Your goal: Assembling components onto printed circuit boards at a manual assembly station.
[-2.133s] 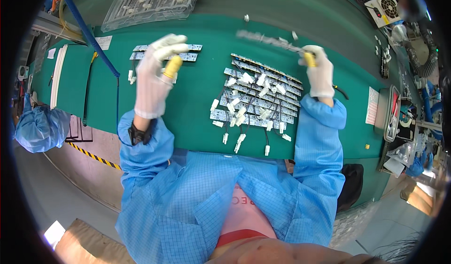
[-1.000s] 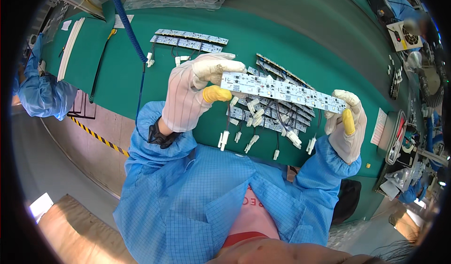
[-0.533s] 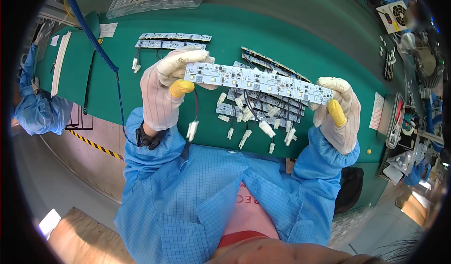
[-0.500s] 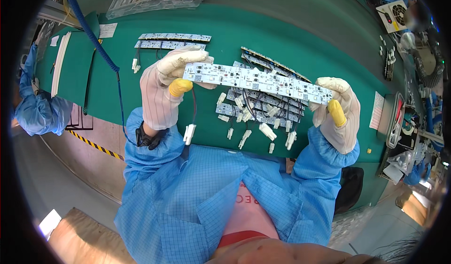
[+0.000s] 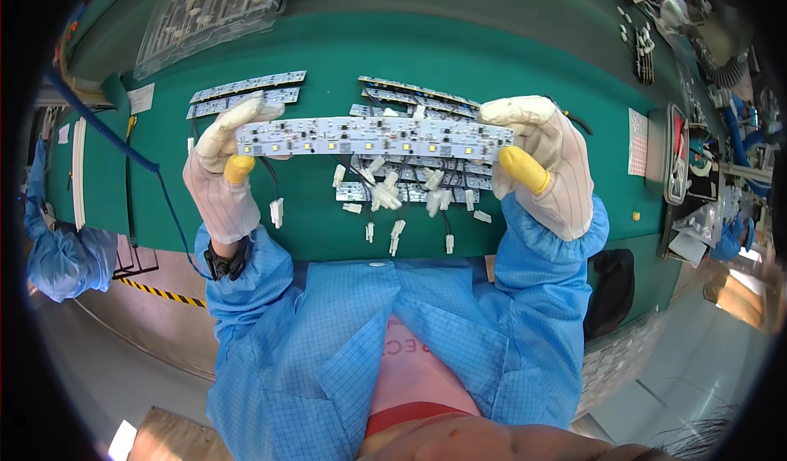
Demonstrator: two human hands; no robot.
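1. The left grip (image 5: 224, 172), a hand in a pale striped glove, pinches the left end of a long white light strip (image 5: 373, 137), its yellow-covered thumb on the near side and fingers behind.
2. The right grip (image 5: 543, 166), gloved the same way, pinches the other end, its yellow-covered thumb pressed near the corner.
3. The strip is held up nearly level, apart from the surface (image 5: 484, 61), its face of small square lamps and dark parts turned toward the person. In the view it crosses in front of a pile of similar strips.
4. It looks light and fairly stiff, so an end-to-end hold should keep it steady. The small parts on its face are probably fragile, and smooth edges may slip under cloth gloves; the bare ends and long edges seem the best places to take hold, without squeezing the lamps.
5. A dark wire hangs below the left end with a white plug (image 5: 277, 213) on it. The wire is likely limp and could snag; the plug seems a poor handle.
6. Behind and below the held strip lies the pile of strips (image 5: 353, 191), with loose wires and white plugs trailing toward the person.
7. Beyond the left grip lie two more strips (image 5: 262, 82), side by side.
8. Farther out, a clear tray (image 5: 206, 51) carries many white pieces, and a blue coiled cord (image 5: 156, 166) hangs at the left.
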